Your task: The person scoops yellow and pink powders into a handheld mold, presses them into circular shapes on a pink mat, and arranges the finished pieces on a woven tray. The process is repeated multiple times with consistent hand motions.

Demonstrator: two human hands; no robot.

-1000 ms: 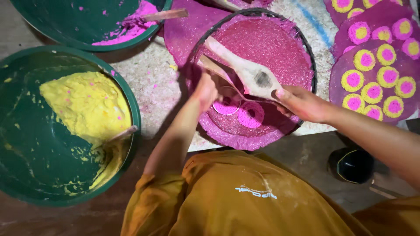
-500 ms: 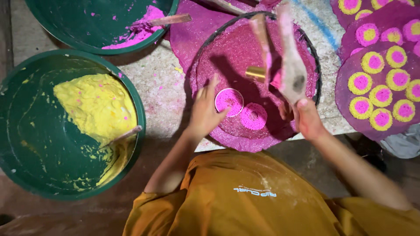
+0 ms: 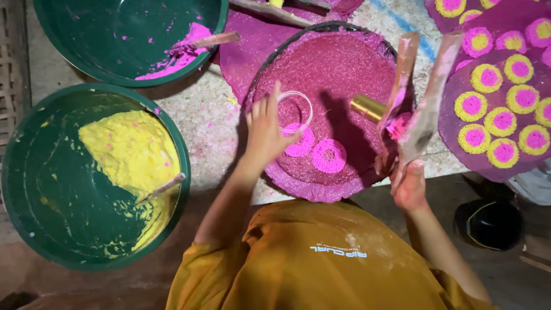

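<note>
A round woven tray (image 3: 344,63) coated in pink paste lies in front of me. Two pink paste rings (image 3: 314,149) sit side by side near its front edge. My left hand (image 3: 265,133) reaches over the tray, fingertips on a clear ring mould (image 3: 295,109) just beyond the left paste ring. My right hand (image 3: 410,186), at the tray's right rim, grips two wooden paddles (image 3: 427,109) standing upright, smeared with pink paste. A small brass cylinder (image 3: 367,107) shows beside the paddles; how it is held is unclear.
A green basin (image 3: 34,172) with yellow paste and a stick sits at left. Another green basin (image 3: 86,51) with pink paste is behind it. At right, a purple mat (image 3: 453,103) carries several yellow-and-pink rings. A black round object (image 3: 488,224) lies on the floor.
My right hand swung the paddles from lying flat on the tray to upright at its right rim. My left hand moved the clear mould off the paste rings, farther up the tray.
</note>
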